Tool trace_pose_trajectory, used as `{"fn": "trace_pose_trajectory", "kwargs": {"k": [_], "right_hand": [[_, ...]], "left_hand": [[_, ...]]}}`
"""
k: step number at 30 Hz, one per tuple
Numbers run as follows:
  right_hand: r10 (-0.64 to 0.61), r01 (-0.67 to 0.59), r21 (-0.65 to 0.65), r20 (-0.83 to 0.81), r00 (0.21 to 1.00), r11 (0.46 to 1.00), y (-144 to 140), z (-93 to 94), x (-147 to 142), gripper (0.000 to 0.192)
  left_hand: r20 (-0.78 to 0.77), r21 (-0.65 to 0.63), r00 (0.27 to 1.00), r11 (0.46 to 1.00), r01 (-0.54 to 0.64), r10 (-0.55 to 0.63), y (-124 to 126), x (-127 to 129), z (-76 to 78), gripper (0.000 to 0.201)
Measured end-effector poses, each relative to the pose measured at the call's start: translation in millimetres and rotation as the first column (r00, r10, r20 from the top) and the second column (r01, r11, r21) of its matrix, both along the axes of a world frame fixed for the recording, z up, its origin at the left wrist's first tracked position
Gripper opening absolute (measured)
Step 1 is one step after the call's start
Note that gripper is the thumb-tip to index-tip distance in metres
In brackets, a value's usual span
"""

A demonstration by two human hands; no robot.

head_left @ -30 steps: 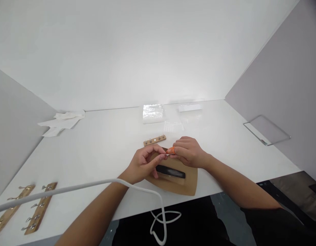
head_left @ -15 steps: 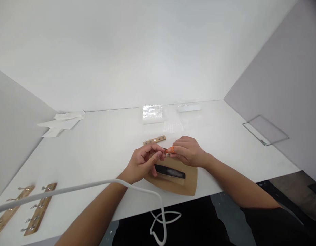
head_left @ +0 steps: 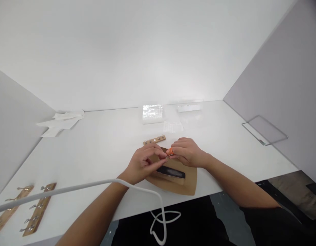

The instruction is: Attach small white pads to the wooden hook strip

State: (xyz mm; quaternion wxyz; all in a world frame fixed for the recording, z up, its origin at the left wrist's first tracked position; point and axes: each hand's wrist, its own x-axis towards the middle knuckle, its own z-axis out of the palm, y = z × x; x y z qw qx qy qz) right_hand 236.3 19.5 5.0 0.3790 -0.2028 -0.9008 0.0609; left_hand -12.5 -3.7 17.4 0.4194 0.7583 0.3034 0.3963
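Note:
Over a brown sheet (head_left: pixel 190 181) on the white table, my two hands meet fingertip to fingertip. My right hand (head_left: pixel 187 152) is closed around a small orange piece (head_left: pixel 170 151), its kind unclear. My left hand (head_left: pixel 147 160) pinches thumb and forefinger together at the end of that piece, where a tiny shiny bit shows; what the pinch holds is too small to make out. Below the fingers a long black strip (head_left: pixel 173 172) lies on the sheet. Just behind my hands rests a short wooden hook rack (head_left: pixel 154 140) with metal hooks.
Two more wooden hook racks (head_left: pixel 39 210) lie at the left front. A white cable (head_left: pixel 140 188) crosses before my left forearm. Clear-wrapped packs (head_left: pixel 152 112) sit at the back, white paper (head_left: pixel 63 123) at back left, and a wire frame (head_left: pixel 265 131) leans by the right wall.
My left fingers have closed into a tighter pinch at the orange piece, with the thumb moved up to the right. More of the orange piece shows. My right hand has barely shifted.

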Motion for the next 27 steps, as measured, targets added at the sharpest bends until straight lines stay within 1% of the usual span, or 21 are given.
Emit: {"fn": "trace_pose_trajectory", "kwargs": {"k": [4,7,10,12,15,20,24,27], "right_hand": [[-0.014,0.013,0.031,0.027,1.000,0.999,-0.4,0.1,-0.4,0.024],[-0.042,0.038,0.080,0.051,0.998,0.996,-1.1,1.0,-0.9,0.030],[-0.073,0.061,0.145,0.076,0.994,0.988,-1.7,0.8,-0.9,0.028],[-0.092,0.074,0.189,0.090,0.992,0.979,-2.0,0.7,-0.9,0.026],[-0.105,0.082,0.239,0.085,0.991,0.967,-2.0,1.4,-1.2,0.025],[-0.126,0.096,0.268,0.099,0.987,0.959,-1.3,1.1,-0.8,0.023],[-0.143,0.104,0.294,0.115,0.983,0.950,-1.3,-1.2,0.9,0.014],[-0.147,0.103,0.318,0.117,0.982,0.943,-1.7,-1.8,1.4,0.011]], "left_hand": [[0.014,-0.070,0.998,0.996,0.058,-0.057,3.2,-2.9,-3.3,0.011],[0.018,-0.103,0.995,0.990,0.099,-0.098,6.4,-5.0,-2.6,0.012],[0.003,-0.132,0.987,0.979,0.158,-0.159,9.1,-7.0,1.3,0.013],[-0.025,-0.141,0.983,0.974,0.177,-0.182,9.8,-8.2,3.9,0.014],[-0.104,-0.095,0.981,0.983,0.156,-0.165,9.2,-9.1,5.7,0.015],[-0.221,0.050,0.969,0.991,0.125,-0.111,6.4,-8.2,5.7,0.012],[-0.263,0.137,0.962,0.985,0.110,-0.071,4.5,-5.8,5.8,0.011],[-0.276,0.162,0.961,0.983,0.085,-0.037,3.4,-4.1,4.1,0.010]]}}
